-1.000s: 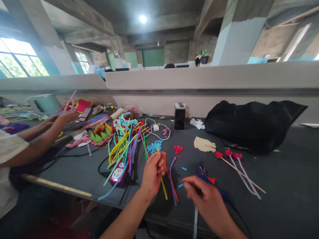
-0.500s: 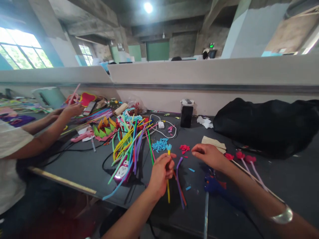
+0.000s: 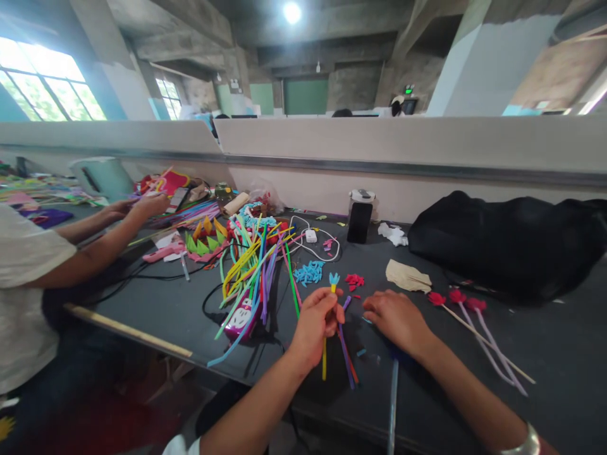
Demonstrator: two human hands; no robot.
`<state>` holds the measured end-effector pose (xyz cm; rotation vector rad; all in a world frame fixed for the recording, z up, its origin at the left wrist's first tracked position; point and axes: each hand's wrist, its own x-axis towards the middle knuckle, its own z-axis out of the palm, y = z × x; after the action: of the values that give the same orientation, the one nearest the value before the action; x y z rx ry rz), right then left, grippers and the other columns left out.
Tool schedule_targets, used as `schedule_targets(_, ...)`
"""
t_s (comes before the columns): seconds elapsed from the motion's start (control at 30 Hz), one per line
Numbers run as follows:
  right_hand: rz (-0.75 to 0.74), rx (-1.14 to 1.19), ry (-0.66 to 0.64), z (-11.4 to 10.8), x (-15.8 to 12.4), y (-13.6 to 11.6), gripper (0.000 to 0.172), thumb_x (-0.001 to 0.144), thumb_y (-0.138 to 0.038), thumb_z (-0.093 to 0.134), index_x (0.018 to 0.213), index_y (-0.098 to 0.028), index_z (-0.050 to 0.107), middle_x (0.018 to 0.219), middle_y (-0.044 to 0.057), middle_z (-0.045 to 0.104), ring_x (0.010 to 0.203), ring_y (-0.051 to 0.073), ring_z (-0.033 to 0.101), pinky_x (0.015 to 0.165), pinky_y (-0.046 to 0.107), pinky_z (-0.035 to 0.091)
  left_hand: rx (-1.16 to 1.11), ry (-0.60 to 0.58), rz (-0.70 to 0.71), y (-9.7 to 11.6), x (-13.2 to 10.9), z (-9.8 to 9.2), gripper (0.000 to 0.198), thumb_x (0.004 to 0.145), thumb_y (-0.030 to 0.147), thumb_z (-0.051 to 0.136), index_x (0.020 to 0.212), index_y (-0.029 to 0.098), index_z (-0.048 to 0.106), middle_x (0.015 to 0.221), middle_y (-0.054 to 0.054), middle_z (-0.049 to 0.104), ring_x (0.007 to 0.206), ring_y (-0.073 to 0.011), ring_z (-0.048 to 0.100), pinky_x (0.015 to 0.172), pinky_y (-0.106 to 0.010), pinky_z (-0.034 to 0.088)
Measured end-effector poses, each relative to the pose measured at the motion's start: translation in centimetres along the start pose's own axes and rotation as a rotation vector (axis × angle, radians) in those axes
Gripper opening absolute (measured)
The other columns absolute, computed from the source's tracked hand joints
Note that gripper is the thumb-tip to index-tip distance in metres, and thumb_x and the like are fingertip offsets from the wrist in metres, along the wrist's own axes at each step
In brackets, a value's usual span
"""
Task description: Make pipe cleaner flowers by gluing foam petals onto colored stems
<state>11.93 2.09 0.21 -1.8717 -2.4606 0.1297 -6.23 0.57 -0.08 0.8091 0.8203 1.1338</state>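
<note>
Now, the left hand (image 3: 317, 323) clenched one yellow stem (image 3: 324, 357), left of the black bag (image 3: 512, 243). The right hand (image 3: 396, 319) lay palm-down nearer the bag, grip impossible to tell. Three red-tipped stems (image 3: 474, 322) lay just below the bag.

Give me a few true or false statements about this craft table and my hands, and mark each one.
1. The left hand holds a yellow stick with a blue tip. True.
2. The right hand grips scissors. False: no scissors show in it; it is low over the table, beside the left hand.
3. A black bag lies at the right of the table. True.
4. The three red-tipped sticks stand in a cup. False: they lie flat on the table.
</note>
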Motion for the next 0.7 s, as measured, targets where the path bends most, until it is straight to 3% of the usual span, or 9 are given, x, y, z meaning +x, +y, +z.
schedule_targets(0.2, 0.003, -0.104, 0.024, 1.3, -0.6, -1.2, 0.014, 0.085, -0.023, 0.057, 0.078, -0.021, 0.069, 0.085, 0.007, 0.070, 0.088, 0.022, 0.061, 0.074, 0.031, 0.035, 0.028, -0.017, 0.023, -0.2, -0.2, 0.4, 0.029, 0.078, 0.040, 0.061, 0.090, 0.014, 0.060, 0.047, 0.004, 0.052, 0.034, -0.0030, 0.028, 0.037, -0.020, 0.012)
schedule_targets(0.37, 0.006, -0.119, 0.059, 0.6, -1.4, -1.4, 0.020, 0.088, -0.022, 0.051, 0.087, -0.021, 0.070, 0.091, 0.008, 0.070, 0.090, 0.022, 0.063, 0.076, 0.032, 0.038, -0.001, -0.023, 0.005, -0.1, -0.3, 0.4, 0.025, 0.078, 0.037, 0.061, 0.087, 0.014, 0.060, 0.048, 0.003, 0.053, 0.034, -0.0028, 0.027, 0.038, -0.020, 0.011)
schedule_targets(0.47, 0.033, -0.061, 0.162, -0.1, -3.3, -0.2, 0.026, 0.091, -0.028, 0.045, 0.105, -0.022, 0.067, 0.099, 0.007, 0.069, 0.093, 0.022, 0.063, 0.081, 0.034, 0.042, -0.052, -0.023, -0.023, 0.1, -0.2, 0.2, 0.021, 0.077, 0.033, 0.059, 0.084, 0.013, 0.061, 0.048, 0.003, 0.052, 0.035, -0.0028, 0.026, 0.038, -0.020, 0.010)
schedule_targets(0.57, 0.100, 0.026, 0.313, 0.4, -6.4, 2.1, 0.030, 0.091, -0.031, 0.042, 0.106, -0.021, 0.066, 0.101, 0.007, 0.069, 0.094, 0.022, 0.063, 0.084, 0.034, 0.045, -0.073, -0.027, -0.030, 0.3, -0.1, -0.1, 0.020, 0.076, 0.031, 0.058, 0.082, 0.013, 0.060, 0.046, 0.003, 0.051, 0.034, -0.0031, 0.025, 0.038, -0.021, 0.010)
schedule_targets(0.7, 0.168, 0.050, 0.301, 2.9, -10.2, 4.6, 0.035, 0.087, -0.033, 0.043, 0.113, -0.019, 0.062, 0.104, 0.008, 0.069, 0.093, 0.026, 0.063, 0.083, 0.039, 0.048, -0.065, 0.000, 0.003, 0.6, -0.1, -0.2, 0.020, 0.075, 0.032, 0.060, 0.081, 0.013, 0.059, 0.045, 0.003, 0.051, 0.034, -0.0030, 0.025, 0.038, -0.020, 0.011)
